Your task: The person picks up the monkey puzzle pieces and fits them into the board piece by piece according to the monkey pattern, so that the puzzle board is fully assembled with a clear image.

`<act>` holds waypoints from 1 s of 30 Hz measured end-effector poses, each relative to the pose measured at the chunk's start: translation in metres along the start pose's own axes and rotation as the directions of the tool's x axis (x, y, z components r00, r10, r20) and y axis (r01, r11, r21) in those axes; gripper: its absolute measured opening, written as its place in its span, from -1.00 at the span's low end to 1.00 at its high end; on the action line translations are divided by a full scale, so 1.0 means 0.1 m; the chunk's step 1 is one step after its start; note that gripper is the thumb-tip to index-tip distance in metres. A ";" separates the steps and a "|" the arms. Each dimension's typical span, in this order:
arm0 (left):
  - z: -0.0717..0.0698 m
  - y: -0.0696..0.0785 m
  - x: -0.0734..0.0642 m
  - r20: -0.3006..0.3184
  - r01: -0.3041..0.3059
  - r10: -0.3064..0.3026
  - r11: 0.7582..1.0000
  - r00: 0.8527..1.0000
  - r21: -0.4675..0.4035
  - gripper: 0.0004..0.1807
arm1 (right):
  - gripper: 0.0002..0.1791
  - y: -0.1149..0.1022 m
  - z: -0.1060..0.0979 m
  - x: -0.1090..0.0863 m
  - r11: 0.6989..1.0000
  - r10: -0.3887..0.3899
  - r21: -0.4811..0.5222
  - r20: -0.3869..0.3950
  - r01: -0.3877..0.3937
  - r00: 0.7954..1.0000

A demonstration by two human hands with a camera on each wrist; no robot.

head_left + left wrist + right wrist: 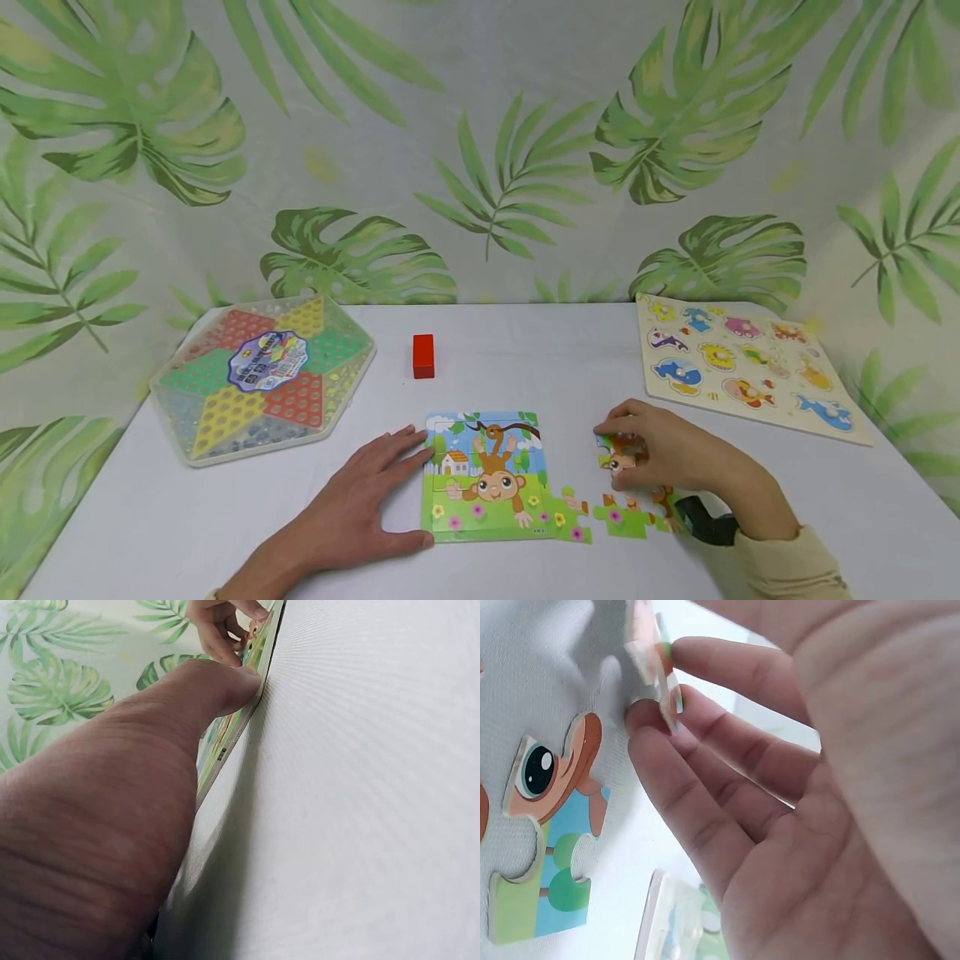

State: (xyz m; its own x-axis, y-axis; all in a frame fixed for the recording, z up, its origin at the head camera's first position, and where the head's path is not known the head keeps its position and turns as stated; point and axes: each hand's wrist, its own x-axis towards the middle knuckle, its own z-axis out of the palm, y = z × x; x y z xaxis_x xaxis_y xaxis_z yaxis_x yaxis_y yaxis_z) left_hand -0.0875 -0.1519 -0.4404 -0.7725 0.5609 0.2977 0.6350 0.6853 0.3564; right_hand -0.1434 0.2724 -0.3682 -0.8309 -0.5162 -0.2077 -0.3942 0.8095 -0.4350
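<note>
A square puzzle board (483, 479) with a picture of an upside-down monkey lies on the table. My left hand (371, 492) rests along its left edge, fingers stretched out and thumb at the near left corner. In the left wrist view the thumb (229, 688) presses against the board's rim. To the right of the board, my right hand (660, 450) pinches a small jigsaw piece (646, 649) between thumb and fingertips, seen nearly edge-on. A jigsaw piece with a big eye (574, 817) lies beneath that hand.
Loose jigsaw pieces lie between board and right hand, among them a green one with flowers (573, 521) by the board's edge and another (622, 521). Farther back are a red block (423, 357), a hexagonal marble game board (262, 375) and a sea-animal peg puzzle (738, 367).
</note>
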 end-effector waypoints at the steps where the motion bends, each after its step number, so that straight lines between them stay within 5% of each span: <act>1: 0.00 0.00 0.00 0.002 0.000 0.000 1.000 1.000 -0.001 -0.01 | -0.34 0.00 0.00 0.00 1.000 -0.002 0.004 -0.006 0.002 1.000; 13: -0.01 0.02 0.01 0.003 0.011 -0.011 1.000 1.000 -0.005 -0.02 | -0.50 -0.11 0.01 0.04 0.983 -0.169 -0.094 -0.134 0.158 0.976; 30: -0.01 0.01 -0.01 0.010 0.015 -0.015 0.999 1.000 -0.048 -0.04 | -0.42 -0.44 -0.03 0.24 0.968 -0.237 -0.113 -0.098 0.226 0.967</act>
State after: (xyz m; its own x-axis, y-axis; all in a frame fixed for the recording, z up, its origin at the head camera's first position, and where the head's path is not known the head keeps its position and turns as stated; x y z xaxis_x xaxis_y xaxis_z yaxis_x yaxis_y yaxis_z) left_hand -0.0861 -0.1524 -0.4394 -0.7819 0.5554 0.2832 0.6225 0.6711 0.4027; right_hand -0.1476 0.2256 -0.3513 -0.7482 -0.6634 -0.0116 -0.6135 0.6983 -0.3686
